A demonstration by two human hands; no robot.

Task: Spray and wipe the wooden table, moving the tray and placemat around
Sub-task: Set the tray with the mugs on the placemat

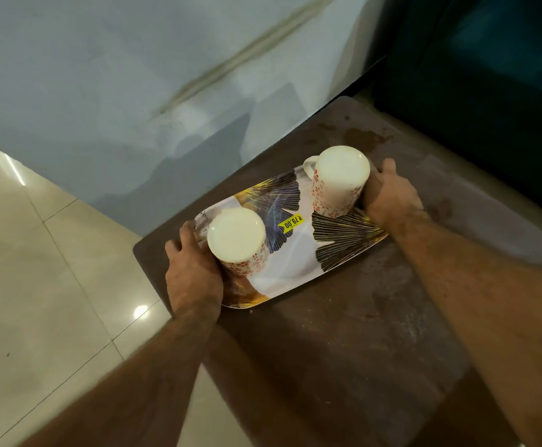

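Head view, looking down: two bare forearms enter from the bottom edge and reach forward over a dark wooden table (343, 333). Tabletop shows pale streaks and smears on its near and right parts, plus a darker blotch (364, 137) towards the far corner.

Left hand (193, 272) — palm down, wrist roughly straight, fingers curled over the near-left short end of the tray (292, 262); closed on the rim. Right hand (392, 195) mirrors it at the far-right short end, thumb lying along the rim behind the far mug, fingers wrapped under and out of sight; also closed on the tray. Whether the tray is resting on the table or lifted just clear of it, I cannot tell.

Tray: rectangular, rounded corners, white ground with black-and-gold leaf print, set diagonally across the table's left half. A yellow price sticker (291, 222) sits near its centre (reads 79.00, upside down from here).

On the tray, two white mugs with red flower pattern, both inverted — near mug (237, 241) just beside the left hand, far mug (340, 179) touching or nearly touching the right hand, its handle pointing left.

Beyond: cream floor tiles (37, 269) at left, a pale blue wall (118, 91) with a long grey smudge, a dark teal piece of furniture (488, 91) at upper right.
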